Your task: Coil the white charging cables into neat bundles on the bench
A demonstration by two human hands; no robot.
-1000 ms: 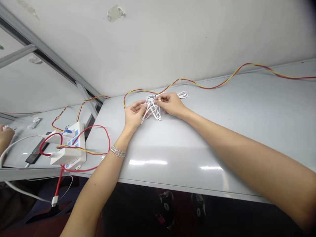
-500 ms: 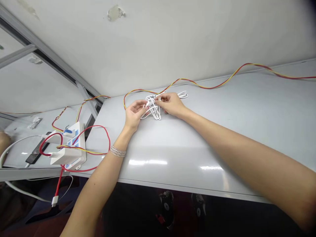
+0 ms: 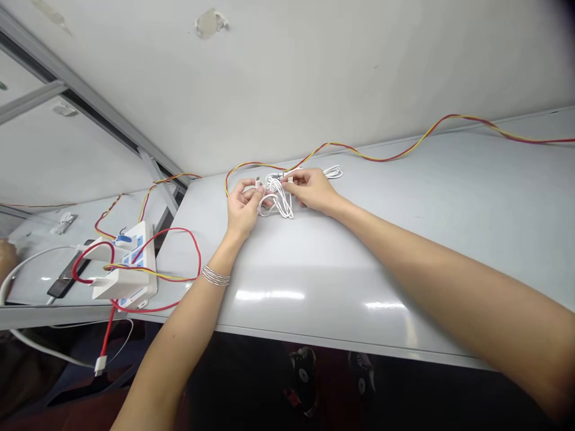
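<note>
A white USB cable [image 3: 282, 202] lies in loose loops between my hands at the back of the grey table. My left hand [image 3: 243, 206] pinches one end of it, and a small white plug [image 3: 257, 182] stands up from the fingers. My right hand [image 3: 309, 187] grips the other side, with a white USB connector [image 3: 290, 179] showing at the fingertips. Behind my right hand lies another bundled white cable [image 3: 333, 172], partly covered by the hand.
A twisted red and yellow wire [image 3: 381, 160] runs along the wall. To the left stands a white power strip [image 3: 148, 248] with adapters and a red cable [image 3: 197, 245]. Beyond the metal frame lie a black bar [image 3: 69, 275] and a coiled white cable [image 3: 64, 222].
My left hand has shifted slightly left, drawing the plug end away from the loops, and the plug now points up. My right hand has stayed almost still.
</note>
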